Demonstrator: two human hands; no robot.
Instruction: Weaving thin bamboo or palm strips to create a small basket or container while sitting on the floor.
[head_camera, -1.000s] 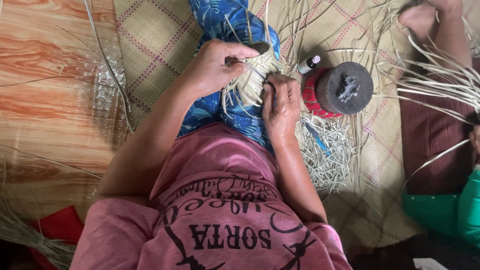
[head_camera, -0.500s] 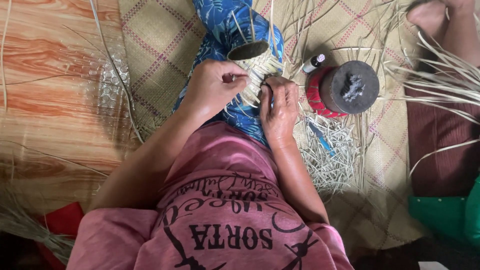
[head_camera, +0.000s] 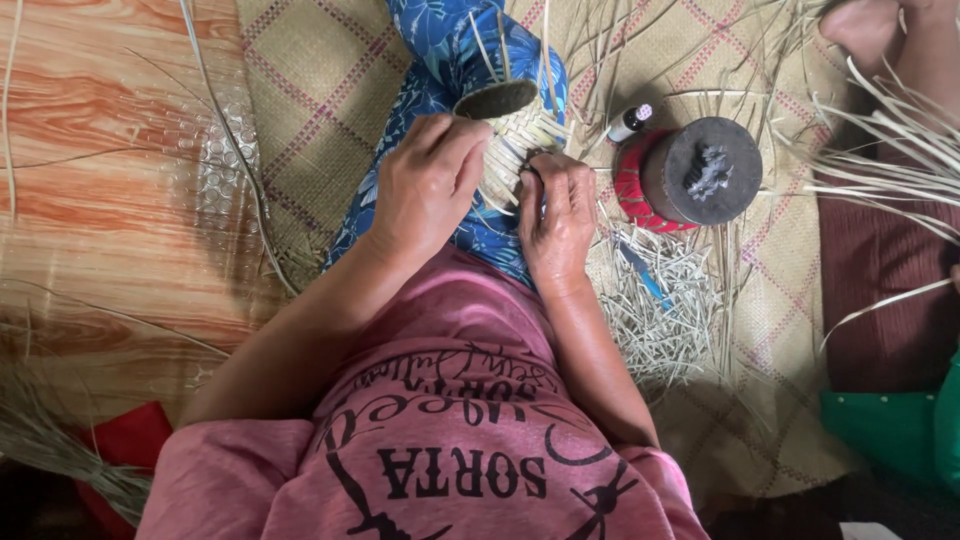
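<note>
Item: small woven cylinder, half-made, worked by both my hands over my lap.

I log the cylinder on my blue patterned knee, loose strips standing up from its open dark mouth. Left hand: fingers curled around the cylinder's left side, gripping it. Right hand: fingertips pinching a strip at the cylinder's lower right edge. Right of the cylinder: a small white-capped bottle, then a red round tin with dark lid. Below the tin: cut straw trimmings on the checked woven mat.
</note>
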